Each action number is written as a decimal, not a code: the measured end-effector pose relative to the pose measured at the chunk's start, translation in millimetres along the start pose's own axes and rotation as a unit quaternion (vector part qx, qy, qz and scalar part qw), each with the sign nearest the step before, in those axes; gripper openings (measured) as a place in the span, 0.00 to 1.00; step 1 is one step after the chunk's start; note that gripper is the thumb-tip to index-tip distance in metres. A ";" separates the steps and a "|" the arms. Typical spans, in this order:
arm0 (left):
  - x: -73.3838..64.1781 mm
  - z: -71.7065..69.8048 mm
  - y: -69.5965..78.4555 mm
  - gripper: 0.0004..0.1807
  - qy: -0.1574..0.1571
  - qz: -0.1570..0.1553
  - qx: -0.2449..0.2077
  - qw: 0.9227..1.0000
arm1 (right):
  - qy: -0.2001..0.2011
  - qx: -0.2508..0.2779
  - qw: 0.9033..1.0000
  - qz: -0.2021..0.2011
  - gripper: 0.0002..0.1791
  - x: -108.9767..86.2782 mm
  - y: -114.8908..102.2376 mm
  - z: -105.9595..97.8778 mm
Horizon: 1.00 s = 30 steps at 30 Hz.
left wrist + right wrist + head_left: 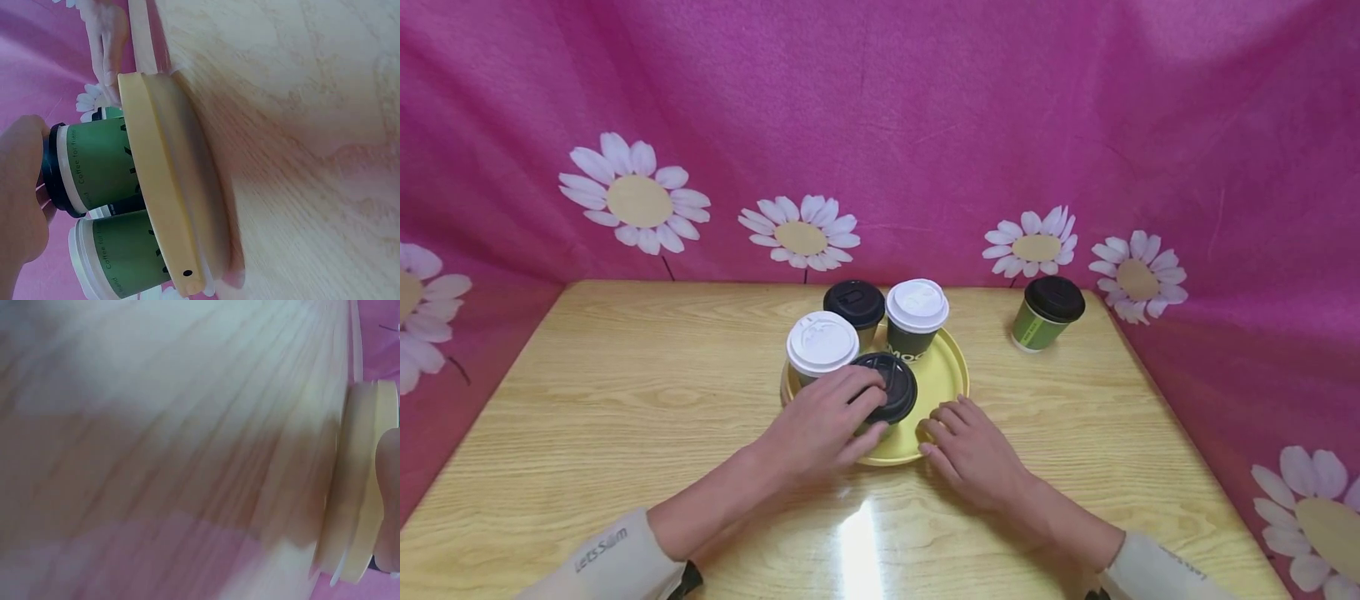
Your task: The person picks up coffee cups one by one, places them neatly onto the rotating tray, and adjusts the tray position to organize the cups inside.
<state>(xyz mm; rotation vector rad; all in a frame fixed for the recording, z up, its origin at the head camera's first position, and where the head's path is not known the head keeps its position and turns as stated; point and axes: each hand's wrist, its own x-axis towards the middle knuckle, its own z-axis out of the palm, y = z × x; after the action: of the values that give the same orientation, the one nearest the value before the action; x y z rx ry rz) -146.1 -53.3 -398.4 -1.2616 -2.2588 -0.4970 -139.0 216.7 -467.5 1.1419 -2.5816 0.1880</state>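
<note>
A round yellow tray (951,375) lies on the table with several lidded paper coffee cups on it. My left hand (823,425) holds the black-lidded front cup (901,392) from above, fingers over the lid and thumb at its near side. In the left wrist view that cup's green body (100,162) stands on the tray. Beside it is a white-lidded cup (822,342). Behind are another black-lidded cup (854,302) and a dark cup with a white lid (917,308). At the tray's right front rim rests my right hand (973,454), fingers loosely bent; its grasp is mostly hidden.
A green cup with a black lid (1045,317) stands apart at the back right of the wooden table (625,383). Pink cloth (880,125) with printed daisies hangs behind the table and along both sides.
</note>
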 end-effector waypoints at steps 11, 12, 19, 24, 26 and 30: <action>-1.4 -5.2 -3.9 0.11 0.007 -0.005 -0.004 1.000 | 0.024 -0.003 0.999 0.038 0.18 3.7 -21.9 0.9; -1.5 -5.5 -4.3 0.11 0.008 -0.006 -0.004 1.000 | 0.027 -0.004 0.999 0.041 0.18 4.1 -24.0 1.0; -3.5 -6.8 -7.4 0.10 0.011 -0.010 -0.009 1.000 | 0.023 -0.025 0.997 0.070 0.19 6.4 -39.3 1.6; -5.0 -7.9 -9.3 0.09 0.014 -0.012 -0.007 1.000 | 0.014 -0.038 0.996 0.081 0.19 9.9 -47.5 -0.9; -5.4 -8.4 -10.0 0.09 0.014 -0.016 -0.006 1.000 | 0.010 -0.042 0.995 0.085 0.18 11.5 -50.5 -1.7; -6.2 -9.6 -11.5 0.10 0.015 -0.022 -0.004 1.000 | 0.004 -0.051 0.994 0.094 0.18 14.4 -55.5 -2.3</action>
<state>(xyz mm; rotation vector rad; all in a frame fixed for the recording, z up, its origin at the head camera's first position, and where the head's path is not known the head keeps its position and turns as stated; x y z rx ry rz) -150.8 -68.4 -395.1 -1.2025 -2.2668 -0.5381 -106.5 169.8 -460.8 0.8614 -2.6575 0.1006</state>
